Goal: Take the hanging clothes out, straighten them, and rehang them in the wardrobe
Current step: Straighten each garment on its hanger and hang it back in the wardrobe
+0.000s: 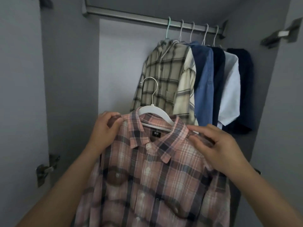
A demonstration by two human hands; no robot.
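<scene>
A pink plaid shirt [152,174] sits on a white hanger [154,112] in front of the open wardrobe, below the rail. The hanger's metal hook points up and is free of the rail. My left hand [106,130] grips the shirt's left shoulder over the hanger end. On the other side my right hand [218,145] pinches the fabric at the right shoulder, beside the collar. The shirt's lower part runs out of the bottom of the view.
A metal rail [147,18] crosses the wardrobe top. Several garments hang at its right end: a beige checked shirt [162,76], a blue denim shirt [205,79], a white shirt [231,89] and dark ones. Grey wardrobe doors [19,95] stand open on both sides.
</scene>
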